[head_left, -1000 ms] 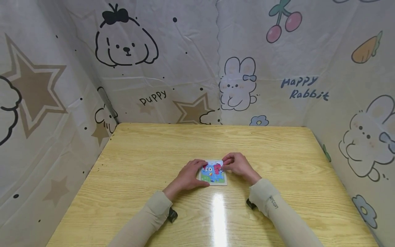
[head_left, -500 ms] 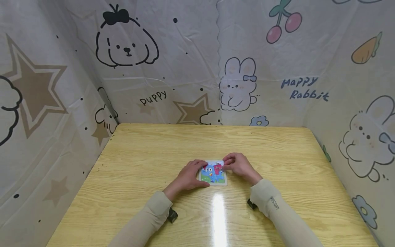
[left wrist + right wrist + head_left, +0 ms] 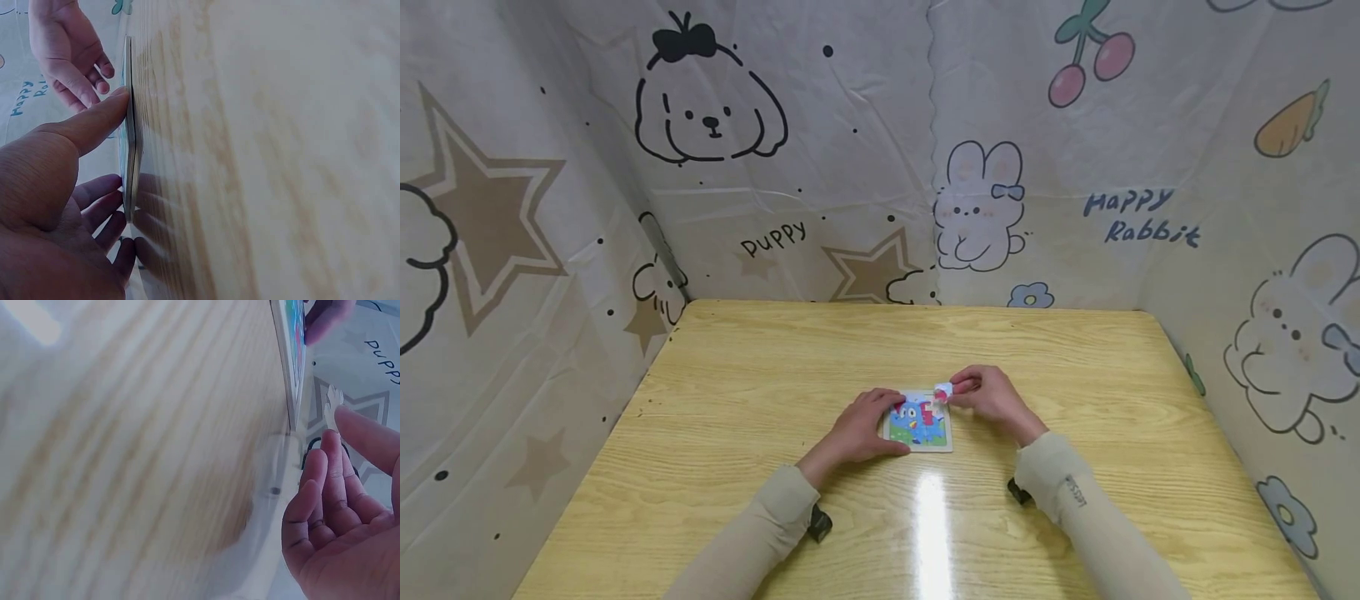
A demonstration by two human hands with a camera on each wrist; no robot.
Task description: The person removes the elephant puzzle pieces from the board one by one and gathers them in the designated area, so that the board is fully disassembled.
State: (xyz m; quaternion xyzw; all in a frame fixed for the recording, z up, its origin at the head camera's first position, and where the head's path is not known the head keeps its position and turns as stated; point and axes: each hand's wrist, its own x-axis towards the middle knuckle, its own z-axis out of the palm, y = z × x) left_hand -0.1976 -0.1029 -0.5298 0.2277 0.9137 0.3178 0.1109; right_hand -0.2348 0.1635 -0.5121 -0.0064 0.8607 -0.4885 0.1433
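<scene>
now the right hand [image 3: 994, 402] pinches a piece [image 3: 943, 392] freshly lifted from the puzzle board [image 3: 932, 448], apparently leaving it incomplete, while the spread left hand [image 3: 856, 428] grips its edges.

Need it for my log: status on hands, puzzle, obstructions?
Left hand holds puzzle board. Right hand pinches piece near board's far right corner. No obstruction seen.

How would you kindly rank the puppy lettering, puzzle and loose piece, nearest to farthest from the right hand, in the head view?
1. Loose piece, pinched by the right hand.
2. Puzzle, just left, gripped by the left hand.
3. Puppy lettering, farther left on the backdrop.
</scene>
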